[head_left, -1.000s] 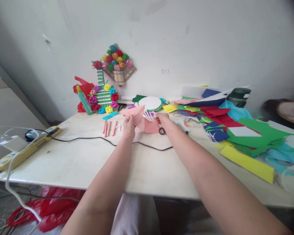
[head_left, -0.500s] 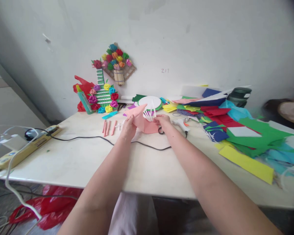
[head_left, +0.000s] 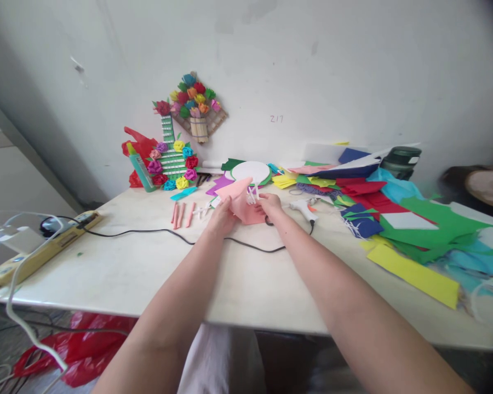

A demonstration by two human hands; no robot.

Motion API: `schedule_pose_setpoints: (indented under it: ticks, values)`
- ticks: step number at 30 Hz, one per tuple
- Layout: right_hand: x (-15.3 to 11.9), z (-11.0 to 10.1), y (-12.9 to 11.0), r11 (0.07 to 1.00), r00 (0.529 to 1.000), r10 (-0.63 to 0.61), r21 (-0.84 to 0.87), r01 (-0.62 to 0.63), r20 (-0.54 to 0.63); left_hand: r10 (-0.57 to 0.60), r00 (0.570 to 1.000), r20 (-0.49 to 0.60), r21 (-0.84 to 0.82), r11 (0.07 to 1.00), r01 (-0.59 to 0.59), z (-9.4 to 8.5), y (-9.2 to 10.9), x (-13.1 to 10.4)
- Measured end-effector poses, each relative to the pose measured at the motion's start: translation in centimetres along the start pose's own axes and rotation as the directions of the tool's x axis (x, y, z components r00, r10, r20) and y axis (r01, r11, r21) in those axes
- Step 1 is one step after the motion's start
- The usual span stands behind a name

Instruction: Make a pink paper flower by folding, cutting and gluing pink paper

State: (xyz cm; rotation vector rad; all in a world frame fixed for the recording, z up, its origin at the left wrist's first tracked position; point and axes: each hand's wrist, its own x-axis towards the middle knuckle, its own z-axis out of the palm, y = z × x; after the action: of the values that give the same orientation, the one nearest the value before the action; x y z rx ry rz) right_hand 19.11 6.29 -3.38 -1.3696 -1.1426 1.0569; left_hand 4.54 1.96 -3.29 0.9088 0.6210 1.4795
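Observation:
My left hand (head_left: 224, 218) is closed on a sheet of pink paper (head_left: 241, 202), its upper corner raised and the rest bent down toward the table. At the sheet's right edge, the fingers of my right hand (head_left: 270, 207) are closed on white paper strips (head_left: 252, 194), which stick up in front of the pink paper. How many strips the right fingers pinch is hidden. Part of a dark ring (head_left: 268, 220) shows just below the right hand. Left of my left hand lie pink paper rolls (head_left: 181, 214) and small white pieces (head_left: 200, 212).
A glue gun (head_left: 303, 209) lies right of my hands, its black cord (head_left: 254, 249) crossing the table. Coloured paper (head_left: 414, 273) is heaped at the right. A glue bottle (head_left: 142, 169) and a flower-decorated guitar shape (head_left: 175, 158) stand back left; a power strip (head_left: 45, 246) sits at the left edge.
The pink paper and my left hand have shifted slightly right. The white strips now stand lower and closer together, and my right hand has moved a little left.

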Motion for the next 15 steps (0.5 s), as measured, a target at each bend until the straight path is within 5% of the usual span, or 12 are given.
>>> schedule_pose_setpoints:
  ticks: [4, 10, 15]
  values:
    - [0.0, 0.1, 0.1, 0.998, 0.999, -0.027, -0.05, 0.026, -0.024, 0.01, 0.999, -0.051, -0.011, 1.0, -0.011, 0.4, -0.3, 0.5]
    - [-0.7, 0.2, -0.6, 0.999, 1.0, -0.008, -0.043, 0.007, -0.017, 0.185, 0.974, -0.129, 0.083, 0.981, -0.176, -0.4, 1.3, 1.4]
    - [-0.9, 0.4, -0.8, 0.999, 0.999, 0.042, 0.005, -0.042, -0.006, 0.183, 0.97, -0.158, 0.122, 0.979, -0.165, -0.2, 2.5, 2.3]
